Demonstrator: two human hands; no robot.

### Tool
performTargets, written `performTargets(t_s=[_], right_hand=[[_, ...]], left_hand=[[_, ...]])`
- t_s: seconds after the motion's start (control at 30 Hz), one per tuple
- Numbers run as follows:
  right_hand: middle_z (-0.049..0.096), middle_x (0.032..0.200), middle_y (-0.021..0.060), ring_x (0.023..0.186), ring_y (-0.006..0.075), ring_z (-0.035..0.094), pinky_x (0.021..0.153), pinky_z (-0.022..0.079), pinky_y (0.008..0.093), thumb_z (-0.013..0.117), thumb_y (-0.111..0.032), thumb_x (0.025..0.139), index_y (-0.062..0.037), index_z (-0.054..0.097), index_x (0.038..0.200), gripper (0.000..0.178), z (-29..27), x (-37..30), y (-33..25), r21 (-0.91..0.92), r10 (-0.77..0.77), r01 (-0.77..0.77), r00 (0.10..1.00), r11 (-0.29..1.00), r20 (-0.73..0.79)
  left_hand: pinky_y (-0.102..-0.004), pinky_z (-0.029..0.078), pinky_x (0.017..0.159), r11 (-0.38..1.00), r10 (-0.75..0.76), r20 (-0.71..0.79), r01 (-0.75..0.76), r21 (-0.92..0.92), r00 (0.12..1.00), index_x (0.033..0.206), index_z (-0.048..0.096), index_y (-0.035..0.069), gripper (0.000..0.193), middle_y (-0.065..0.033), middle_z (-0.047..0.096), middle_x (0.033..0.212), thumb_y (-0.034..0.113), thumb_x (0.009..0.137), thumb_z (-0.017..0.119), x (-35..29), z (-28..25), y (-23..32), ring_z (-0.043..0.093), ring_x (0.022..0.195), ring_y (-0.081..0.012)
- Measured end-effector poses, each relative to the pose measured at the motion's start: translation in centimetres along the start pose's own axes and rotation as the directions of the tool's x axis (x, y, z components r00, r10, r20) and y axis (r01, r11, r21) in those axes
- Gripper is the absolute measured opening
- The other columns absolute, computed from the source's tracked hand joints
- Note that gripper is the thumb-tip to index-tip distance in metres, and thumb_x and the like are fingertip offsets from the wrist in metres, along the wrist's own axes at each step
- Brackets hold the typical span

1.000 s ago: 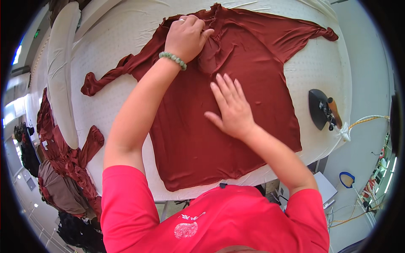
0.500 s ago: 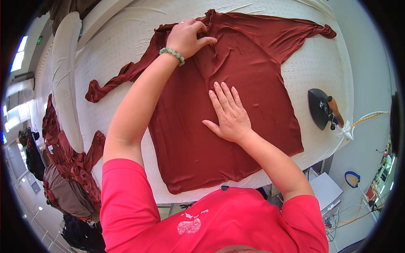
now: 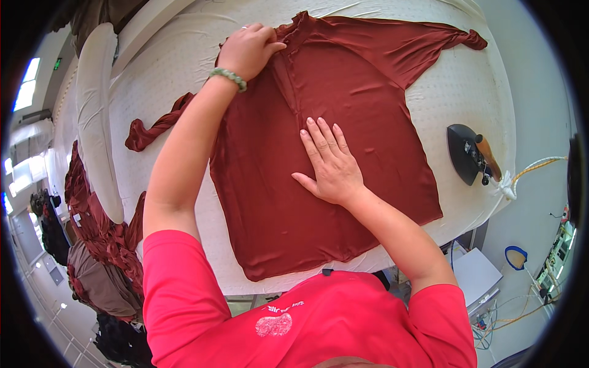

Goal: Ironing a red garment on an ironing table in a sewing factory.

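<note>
Dark-red blouse [image 3: 380, 202] lies under the right hand [image 3: 333, 168], palm flat, thumb spread wide; the left hand [image 3: 248, 52], arm extended farther, curls beside the collar [image 3: 300, 26], its grip unclear.

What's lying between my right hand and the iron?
The head view shows dark red garment beside your right hand, then a strip of white table cover before the iron.
</note>
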State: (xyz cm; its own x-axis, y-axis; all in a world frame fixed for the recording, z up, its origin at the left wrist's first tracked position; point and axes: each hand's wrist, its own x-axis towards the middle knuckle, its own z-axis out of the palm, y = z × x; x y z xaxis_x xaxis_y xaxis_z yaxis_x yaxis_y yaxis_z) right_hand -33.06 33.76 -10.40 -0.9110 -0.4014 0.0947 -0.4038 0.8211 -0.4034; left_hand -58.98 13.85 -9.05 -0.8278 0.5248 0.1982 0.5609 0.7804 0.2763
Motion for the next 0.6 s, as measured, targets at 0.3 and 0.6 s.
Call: performTargets(t_s=[0.3,0.6], right_hand=[[0.032,0.166,0.0204,0.157,0.0350,0.027,0.129,0.019,0.0514,0.073,-0.051,0.089,0.0013,0.041,0.155,0.091,0.0,0.1,-0.1,-0.005,-0.026,0.025,0.999,1.000,-0.031],[0.034,0.165,0.0214,0.156,0.0377,0.028,0.128,0.019,0.0548,0.076,-0.052,0.085,0.0010,0.044,0.153,0.092,-1.2,0.7,-2.6,0.021,-0.053,0.052,0.999,0.998,0.010]], left_hand=[[-0.0437,0.050,0.096,0.995,-0.025,0.208,0.045,-0.091,0.978,0.099,0.071,0.012,0.020,-0.0064,0.066,0.115,0.023,0.086,0.081,-1.0,-1.4,-2.1,0.061,0.114,-0.0342],[-0.0412,0.050,0.103,0.928,0.368,-0.124,-0.372,-0.011,0.922,0.116,0.073,0.013,0.030,-0.0039,0.068,0.127,0.009,0.087,0.067,-5.2,1.7,1.7,0.064,0.119,-0.0262]])
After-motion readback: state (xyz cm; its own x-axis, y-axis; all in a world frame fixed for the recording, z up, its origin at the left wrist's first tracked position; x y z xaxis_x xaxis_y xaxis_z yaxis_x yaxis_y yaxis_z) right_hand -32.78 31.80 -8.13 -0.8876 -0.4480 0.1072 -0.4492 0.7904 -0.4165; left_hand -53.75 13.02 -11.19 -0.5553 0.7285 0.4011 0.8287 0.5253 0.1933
